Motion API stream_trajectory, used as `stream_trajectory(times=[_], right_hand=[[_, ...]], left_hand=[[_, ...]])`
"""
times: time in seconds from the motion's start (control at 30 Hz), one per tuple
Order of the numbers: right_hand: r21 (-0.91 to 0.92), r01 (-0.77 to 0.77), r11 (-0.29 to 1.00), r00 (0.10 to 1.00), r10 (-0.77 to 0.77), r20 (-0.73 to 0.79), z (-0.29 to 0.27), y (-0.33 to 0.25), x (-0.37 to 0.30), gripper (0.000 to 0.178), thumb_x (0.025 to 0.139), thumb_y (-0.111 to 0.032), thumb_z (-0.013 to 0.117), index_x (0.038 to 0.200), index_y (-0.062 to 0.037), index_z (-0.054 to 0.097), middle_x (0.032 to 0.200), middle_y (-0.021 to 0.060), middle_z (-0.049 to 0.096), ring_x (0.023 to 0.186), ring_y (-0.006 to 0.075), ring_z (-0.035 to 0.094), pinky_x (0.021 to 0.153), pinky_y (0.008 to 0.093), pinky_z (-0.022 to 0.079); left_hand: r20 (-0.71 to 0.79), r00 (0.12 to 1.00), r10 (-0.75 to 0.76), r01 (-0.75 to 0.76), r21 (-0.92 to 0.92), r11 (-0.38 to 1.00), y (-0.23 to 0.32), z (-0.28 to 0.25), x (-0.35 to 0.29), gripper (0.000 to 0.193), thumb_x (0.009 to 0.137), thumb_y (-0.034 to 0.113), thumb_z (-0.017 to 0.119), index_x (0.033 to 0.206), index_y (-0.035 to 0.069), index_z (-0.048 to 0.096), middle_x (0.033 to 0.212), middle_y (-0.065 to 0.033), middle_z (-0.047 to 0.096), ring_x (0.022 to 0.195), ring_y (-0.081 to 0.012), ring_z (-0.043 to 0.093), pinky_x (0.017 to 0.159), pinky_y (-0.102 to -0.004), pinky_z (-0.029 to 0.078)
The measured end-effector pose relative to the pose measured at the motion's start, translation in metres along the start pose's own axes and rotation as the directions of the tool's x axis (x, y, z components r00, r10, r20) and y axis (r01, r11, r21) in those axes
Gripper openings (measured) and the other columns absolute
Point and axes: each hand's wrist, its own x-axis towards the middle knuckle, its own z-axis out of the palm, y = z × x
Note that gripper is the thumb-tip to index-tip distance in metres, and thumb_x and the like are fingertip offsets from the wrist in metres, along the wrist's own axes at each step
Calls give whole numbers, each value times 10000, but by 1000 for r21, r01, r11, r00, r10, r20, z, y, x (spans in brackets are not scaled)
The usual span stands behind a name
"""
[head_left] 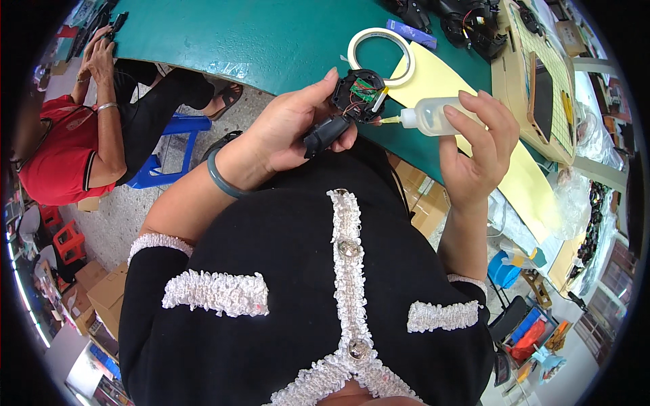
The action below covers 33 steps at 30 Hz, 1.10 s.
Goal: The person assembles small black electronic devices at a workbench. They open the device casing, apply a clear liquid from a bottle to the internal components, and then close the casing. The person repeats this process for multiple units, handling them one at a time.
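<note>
My left hand (pixel 288 125) is closed around a black handheld device (pixel 328 135), its handle running down toward my palm. The device's round head is uncovered and shows a green circuit board (pixel 364 89) with thin red and dark wires. In my right hand (pixel 477 152) is a translucent squeeze bottle (pixel 431 116), tipped on its side between thumb and fingers. Its white cap carries a narrow yellowish nozzle (pixel 388 120) pointing left, close beside the device head. Whether the nozzle touches the device I cannot tell.
A tape roll (pixel 404 76) lies on a yellow sheet (pixel 433 71) just beyond the device, on the green table (pixel 271 40). A blue-purple small box (pixel 411 34) and black parts (pixel 467 27) lie farther back. Right stands a tan box (pixel 504 74). Left, a person in red (pixel 68 159) works seated.
</note>
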Motion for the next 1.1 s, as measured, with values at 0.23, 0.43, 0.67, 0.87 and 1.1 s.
stream_trajectory(times=[0.23,0.43,0.67,0.87,1.1], right_hand=[[-76,51,996,998,-49,27,-1,3,-1,408,594,57,698,930,-170,735,1070,15,676,1076,242,591,953,413,425],[-157,126,979,990,-114,84,-8,-3,7,396,609,42,744,943,-172,735,1078,18,680,1074,248,603,953,404,424],[-143,170,975,982,-156,103,-8,-1,11,422,596,62,742,946,-173,736,1082,22,684,1067,256,609,952,411,426],[-142,138,980,988,-126,92,-7,1,9,330,664,-16,734,933,-205,752,1076,-6,680,1113,219,580,975,418,401],[-104,113,988,992,-107,63,-5,4,8,333,639,9,746,917,-173,743,1070,19,679,1078,247,596,946,408,428]], left_hand=[[-94,994,52,-56,-42,998,2,18,0,643,1040,498,323,1264,-64,540,957,-206,660,673,-152,608,593,-248,529],[-104,993,58,-60,-18,998,0,15,2,608,1044,482,325,1306,-32,516,1104,-250,648,709,-156,619,595,-254,533],[-86,995,48,-49,-19,999,-1,11,4,595,1048,474,311,1328,-16,499,1109,-255,643,713,-161,627,603,-260,545],[-79,996,46,-49,-35,998,-1,10,5,596,1048,475,309,1331,-15,497,1105,-250,645,709,-161,623,603,-253,543],[-91,996,20,-25,-57,998,0,13,3,607,1045,488,307,1329,-12,503,1098,-250,644,693,-159,620,580,-244,524]])
